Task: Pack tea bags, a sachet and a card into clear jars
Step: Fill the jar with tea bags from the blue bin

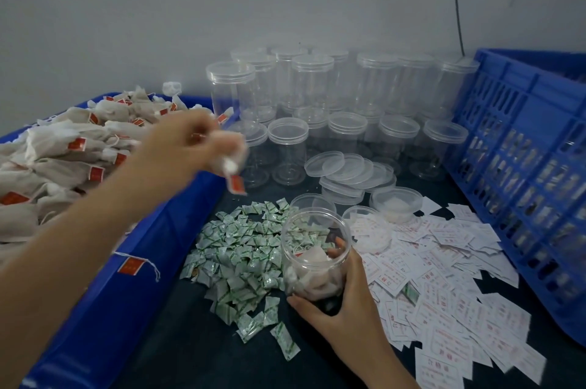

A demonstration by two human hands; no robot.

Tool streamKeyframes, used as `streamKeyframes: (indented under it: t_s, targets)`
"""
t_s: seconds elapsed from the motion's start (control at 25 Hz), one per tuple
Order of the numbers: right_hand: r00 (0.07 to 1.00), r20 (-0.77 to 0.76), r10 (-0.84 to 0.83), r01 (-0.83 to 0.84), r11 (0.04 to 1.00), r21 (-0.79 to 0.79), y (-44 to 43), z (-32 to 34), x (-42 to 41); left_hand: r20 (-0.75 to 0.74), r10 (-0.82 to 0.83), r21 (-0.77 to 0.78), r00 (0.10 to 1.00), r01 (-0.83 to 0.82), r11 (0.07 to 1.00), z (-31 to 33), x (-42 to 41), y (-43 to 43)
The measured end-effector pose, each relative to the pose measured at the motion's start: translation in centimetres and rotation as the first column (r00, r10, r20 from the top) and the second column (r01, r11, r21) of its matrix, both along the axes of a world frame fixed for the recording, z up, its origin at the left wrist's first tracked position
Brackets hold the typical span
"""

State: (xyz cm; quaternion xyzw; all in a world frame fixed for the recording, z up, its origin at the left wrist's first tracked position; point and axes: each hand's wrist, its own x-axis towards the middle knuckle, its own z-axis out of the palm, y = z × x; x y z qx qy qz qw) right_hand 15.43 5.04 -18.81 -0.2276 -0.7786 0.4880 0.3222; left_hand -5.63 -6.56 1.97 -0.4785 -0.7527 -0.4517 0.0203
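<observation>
My right hand point(345, 303) grips an open clear jar point(312, 249), tilted on the dark table, with a few tea bags inside. My left hand point(187, 141) holds a tea bag point(230, 163), blurred by motion, above the right rim of the blue bin point(126, 300); its red tag dangles below. The bin holds a heap of tea bags point(63, 154) with red tags. Green-and-white sachets point(241, 255) lie piled left of the jar. White cards point(444, 277) with red print are spread to its right.
Several lidded empty clear jars point(317, 97) stand at the back by the grey wall. Loose clear lids point(348, 173) are stacked in front of them. A blue slatted crate point(523, 173) stands along the right side. A black cable hangs down the wall.
</observation>
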Motion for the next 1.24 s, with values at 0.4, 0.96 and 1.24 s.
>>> streamKeyframes:
  t_s: [0.4, 0.96, 1.24]
  targets:
    - [1.000, -0.012, 0.014, -0.014, 0.996, -0.085, 0.3, -0.6, -0.2, -0.281, -0.056, -0.506, 0.958, -0.098, 0.857, -8.0, 2.7, 5.8]
    - [0.999, -0.005, 0.040, -0.040, 0.997, -0.062, 0.1, 0.2, 0.2, -0.309, 0.084, -0.291, 0.947, -0.178, 0.940, -10.7, 1.0, 5.0]
    - [0.998, -0.019, 0.067, -0.069, 0.991, -0.116, -0.1, 0.6, 0.3, 0.277, -0.147, -0.030, 0.949, 0.161, 0.986, -5.8, 4.5, 3.6]
